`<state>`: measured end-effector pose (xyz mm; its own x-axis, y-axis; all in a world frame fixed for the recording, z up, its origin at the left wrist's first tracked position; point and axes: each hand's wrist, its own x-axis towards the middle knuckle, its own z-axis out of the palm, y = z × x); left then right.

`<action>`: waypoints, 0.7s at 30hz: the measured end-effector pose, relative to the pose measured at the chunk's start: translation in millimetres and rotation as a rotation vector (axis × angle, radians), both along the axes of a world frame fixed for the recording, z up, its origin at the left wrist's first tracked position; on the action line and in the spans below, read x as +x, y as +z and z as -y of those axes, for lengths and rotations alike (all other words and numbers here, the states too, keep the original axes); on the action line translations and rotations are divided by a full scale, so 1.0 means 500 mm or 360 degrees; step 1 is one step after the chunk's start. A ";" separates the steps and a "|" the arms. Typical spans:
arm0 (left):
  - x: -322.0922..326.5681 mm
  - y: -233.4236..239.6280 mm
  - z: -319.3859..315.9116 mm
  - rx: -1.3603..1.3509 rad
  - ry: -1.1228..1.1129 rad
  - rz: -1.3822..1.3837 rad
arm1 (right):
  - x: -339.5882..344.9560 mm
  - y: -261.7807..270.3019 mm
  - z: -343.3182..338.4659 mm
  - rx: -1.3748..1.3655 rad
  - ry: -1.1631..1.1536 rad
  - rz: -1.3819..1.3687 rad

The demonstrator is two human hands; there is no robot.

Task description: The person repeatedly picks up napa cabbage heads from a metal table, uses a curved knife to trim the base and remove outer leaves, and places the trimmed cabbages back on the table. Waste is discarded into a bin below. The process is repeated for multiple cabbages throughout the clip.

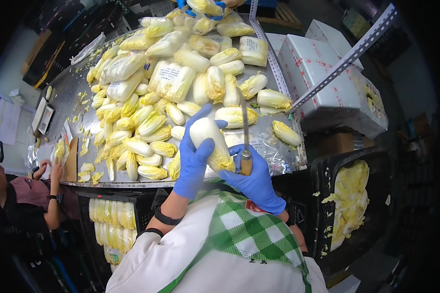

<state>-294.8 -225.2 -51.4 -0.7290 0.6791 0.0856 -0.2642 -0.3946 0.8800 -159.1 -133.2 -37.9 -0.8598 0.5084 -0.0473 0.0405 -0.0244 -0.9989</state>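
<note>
My left hand [193, 155], in a blue glove, grips a napa cabbage [209, 141] by its white base end. The cabbage tilts, with its yellow leafy tip towards my right hand [252, 178], also blue-gloved. That hand holds a knife [246, 146] by its wooden handle, the blade pointing up and away from me. Its fingers also touch the leafy end of the cabbage. Beyond my hands, more napa cabbages [236, 116] lie on the metal table [66, 96]. A heap of small trimmed cabbages [137, 128] sits left of my left hand. Plastic-bagged cabbages [172, 80] are piled behind.
A black bin [319, 205] with cabbage leaves stands at the right. Bagged cabbages [112, 223] fill a crate below the left edge. White boxes [315, 73] stand beyond a perforated metal post [346, 58]. A person [25, 197] handles a bag by a scale [44, 115]; another's gloved hands [218, 11] are at the far end.
</note>
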 end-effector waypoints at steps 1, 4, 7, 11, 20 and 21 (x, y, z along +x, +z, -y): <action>-0.002 0.000 -0.001 0.0012 -0.0033 0.0029 | 0.001 0.000 -0.004 0.0005 -0.0015 0.0114; -0.008 -0.004 0.003 0.0039 -0.0115 0.0137 | 0.005 -0.005 -0.015 -0.0184 0.0000 -0.0022; -0.013 -0.012 0.008 0.0022 -0.0129 0.0191 | 0.001 -0.016 -0.017 0.0120 -0.0056 -0.0052; -0.009 -0.028 0.008 -0.0056 -0.0080 0.0188 | -0.006 -0.021 -0.010 0.0395 -0.0071 0.0038; -0.023 -0.034 0.011 0.0044 -0.0281 0.0315 | 0.006 0.003 -0.028 -0.0555 -0.0003 0.0138; -0.025 -0.032 0.012 0.0020 -0.0351 0.0305 | 0.004 0.000 -0.029 -0.0581 -0.0033 0.0193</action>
<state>-307.1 -231.2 -67.2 -0.5674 0.8229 -0.0299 -0.5061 -0.3199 0.8009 -157.0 -118.8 -37.7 -0.8265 0.4566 -0.3293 0.1536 -0.3797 -0.9122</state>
